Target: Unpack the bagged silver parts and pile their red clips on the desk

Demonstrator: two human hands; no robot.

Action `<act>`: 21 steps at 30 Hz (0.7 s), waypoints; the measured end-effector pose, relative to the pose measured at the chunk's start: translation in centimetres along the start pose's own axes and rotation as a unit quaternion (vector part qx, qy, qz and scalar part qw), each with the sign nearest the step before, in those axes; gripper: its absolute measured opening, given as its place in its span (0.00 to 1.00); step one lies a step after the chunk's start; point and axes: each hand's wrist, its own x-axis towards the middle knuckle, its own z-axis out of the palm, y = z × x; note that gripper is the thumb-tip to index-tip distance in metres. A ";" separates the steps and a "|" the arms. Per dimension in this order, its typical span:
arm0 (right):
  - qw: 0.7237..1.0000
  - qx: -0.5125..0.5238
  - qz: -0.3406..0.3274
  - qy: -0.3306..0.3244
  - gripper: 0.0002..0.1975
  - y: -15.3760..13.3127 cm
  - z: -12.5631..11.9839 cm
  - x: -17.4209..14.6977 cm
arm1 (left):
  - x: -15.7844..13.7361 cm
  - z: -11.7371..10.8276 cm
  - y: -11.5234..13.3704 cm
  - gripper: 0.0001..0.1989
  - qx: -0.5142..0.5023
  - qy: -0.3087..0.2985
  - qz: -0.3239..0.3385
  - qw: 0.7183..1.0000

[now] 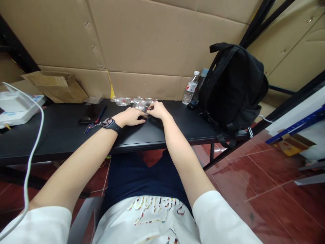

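My left hand (130, 117), with a dark watch (108, 123) on its wrist, rests low over the black table. Its fingers curl inward and the thumb points to the right; anything between them is hidden. Close by on the right, my right hand (157, 110) pinches a clear plastic packet (141, 105) near a small red bit. The packet is crumpled, with contents too small to name. More clear packets with red spots (123, 101) lie behind my left hand, along the cardboard wall.
A phone-like dark slab (88, 114) and a pen (101, 114) lie left of my hands. Farther left are an open cardboard box (59, 88) and a white power strip (22, 113) with a cable. Two bottles (191, 88) and a black backpack (231, 88) stand at right.
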 end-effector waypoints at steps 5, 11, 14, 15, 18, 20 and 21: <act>1.000 -0.008 -0.009 -0.001 0.10 0.0 0.1 0.0 | 0.0 -0.2 0.1 0.21 -0.005 -0.010 -0.005 1.000; 0.999 -0.006 -0.031 -0.025 0.10 0.1 -0.2 -0.1 | 0.0 -0.3 0.2 0.22 -0.008 -0.010 -0.014 1.000; 0.999 -0.008 -0.030 -0.030 0.11 0.2 -0.2 -0.1 | -0.1 -0.3 0.2 0.23 -0.004 -0.011 -0.017 1.000; 0.999 -0.008 -0.030 -0.029 0.11 0.2 -0.2 -0.1 | -0.1 -0.2 0.1 0.23 -0.006 -0.013 -0.019 1.000; 0.999 -0.003 -0.030 -0.025 0.11 0.3 -0.1 0.0 | 0.0 -0.2 0.1 0.25 -0.012 -0.019 -0.027 0.999; 0.999 0.002 -0.032 -0.019 0.11 0.4 0.0 0.1 | 0.0 -0.3 0.1 0.25 -0.004 -0.022 -0.031 0.999; 0.999 0.004 -0.033 -0.016 0.10 0.4 0.0 0.2 | 0.0 -0.3 0.2 0.25 0.001 -0.024 -0.031 0.999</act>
